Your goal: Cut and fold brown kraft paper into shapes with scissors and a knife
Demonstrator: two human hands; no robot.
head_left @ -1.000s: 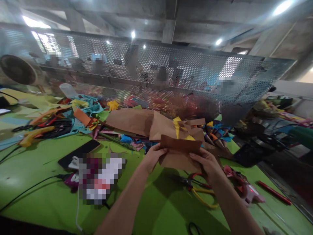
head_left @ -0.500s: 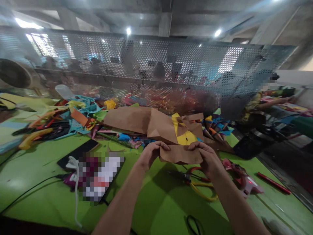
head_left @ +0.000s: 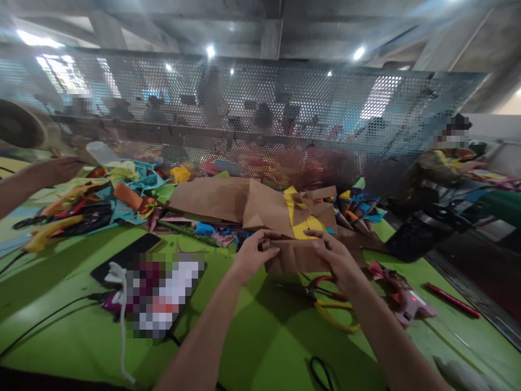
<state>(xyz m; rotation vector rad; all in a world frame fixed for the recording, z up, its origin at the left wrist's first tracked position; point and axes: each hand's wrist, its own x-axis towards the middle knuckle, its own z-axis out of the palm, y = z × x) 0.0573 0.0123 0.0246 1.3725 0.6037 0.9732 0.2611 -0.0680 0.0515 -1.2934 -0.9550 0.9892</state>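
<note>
In the middle of the head view, a small piece of brown paper [head_left: 297, 259] is held up over the green table. My left hand [head_left: 253, 252] is closed on its left end, thumb and fingers pinching near the top edge. On the opposite end my right hand [head_left: 336, 258] pinches the paper at its upper right. The paper shows upright creases. Under it lie scissors [head_left: 325, 304] with red and yellow handles, close to my right forearm. Just beyond my hands are larger sheets of brown paper [head_left: 215, 200] and a cut yellow piece [head_left: 305, 225].
A pink glue gun [head_left: 407, 304] with a red light and a red pen [head_left: 452, 300] lie right. A dark phone [head_left: 126, 257] and cables lie left. Another person's arm [head_left: 36, 179] reaches over coloured scraps [head_left: 138, 184]. A perforated screen [head_left: 244, 108] stands behind.
My fingers have shifted their hold along the top edge, and the paper now hangs with its front face showing more. Another person's arm has come in from the left.
</note>
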